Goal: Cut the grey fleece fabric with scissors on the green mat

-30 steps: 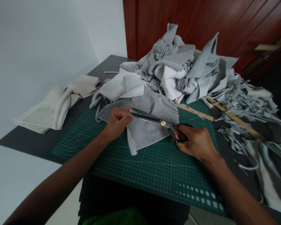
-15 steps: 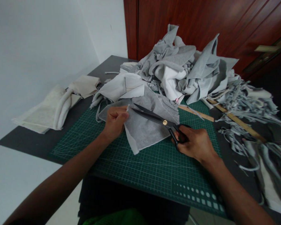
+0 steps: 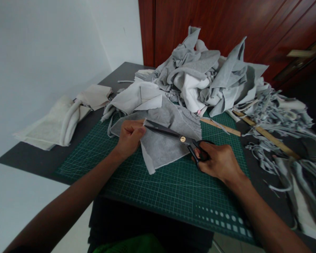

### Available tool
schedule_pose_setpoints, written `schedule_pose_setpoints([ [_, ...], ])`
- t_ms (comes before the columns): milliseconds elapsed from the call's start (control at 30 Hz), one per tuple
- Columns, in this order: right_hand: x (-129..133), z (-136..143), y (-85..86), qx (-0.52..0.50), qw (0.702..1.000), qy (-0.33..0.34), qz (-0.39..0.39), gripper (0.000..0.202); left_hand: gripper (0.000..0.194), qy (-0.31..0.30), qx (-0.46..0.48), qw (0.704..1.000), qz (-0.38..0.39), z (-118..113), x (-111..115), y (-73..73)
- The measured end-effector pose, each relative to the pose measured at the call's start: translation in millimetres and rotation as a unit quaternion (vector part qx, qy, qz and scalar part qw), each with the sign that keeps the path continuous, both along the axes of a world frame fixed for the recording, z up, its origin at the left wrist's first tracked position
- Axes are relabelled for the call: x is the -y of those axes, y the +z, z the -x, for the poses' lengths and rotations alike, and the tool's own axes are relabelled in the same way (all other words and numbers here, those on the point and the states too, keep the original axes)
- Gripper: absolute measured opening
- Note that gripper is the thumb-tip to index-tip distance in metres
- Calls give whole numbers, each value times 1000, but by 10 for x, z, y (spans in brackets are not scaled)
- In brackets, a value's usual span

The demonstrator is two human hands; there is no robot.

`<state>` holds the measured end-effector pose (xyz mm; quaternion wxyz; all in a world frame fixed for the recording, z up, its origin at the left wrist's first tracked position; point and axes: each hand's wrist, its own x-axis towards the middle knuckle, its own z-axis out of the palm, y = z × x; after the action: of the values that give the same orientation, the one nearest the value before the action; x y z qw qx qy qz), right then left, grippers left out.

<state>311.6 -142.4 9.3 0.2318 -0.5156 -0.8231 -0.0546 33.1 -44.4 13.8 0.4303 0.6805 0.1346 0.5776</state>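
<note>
My left hand (image 3: 131,138) pinches the upper left edge of a grey piece of fabric (image 3: 164,149), which lies over the green cutting mat (image 3: 158,191). Through the handles of black scissors (image 3: 183,139) go the fingers of my right hand (image 3: 221,161). The blades point left, their tips at the fabric edge right beside my left fingertips. Only a narrow gap shows between the blades. Whether cloth lies between them at the tip is hard to make out.
A big heap of grey and white cloth (image 3: 200,73) rises at the back. Thin fabric strips (image 3: 279,109) and a wooden ruler (image 3: 268,135) lie to the right. Folded whitish cloth (image 3: 52,123) rests on the dark table (image 3: 23,158) at left, near the wall.
The scissors have shifted slightly left, bringing their tips up to the fabric edge by my left fingers. My left hand stays almost where it was, still pinching the fabric.
</note>
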Motion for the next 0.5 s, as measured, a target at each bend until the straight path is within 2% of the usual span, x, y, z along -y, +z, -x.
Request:
schedule_pose_setpoints([
  [500,5,-42,75,35,999,-2,-16,5,58,21,-39,999,6,29,-31,-61],
])
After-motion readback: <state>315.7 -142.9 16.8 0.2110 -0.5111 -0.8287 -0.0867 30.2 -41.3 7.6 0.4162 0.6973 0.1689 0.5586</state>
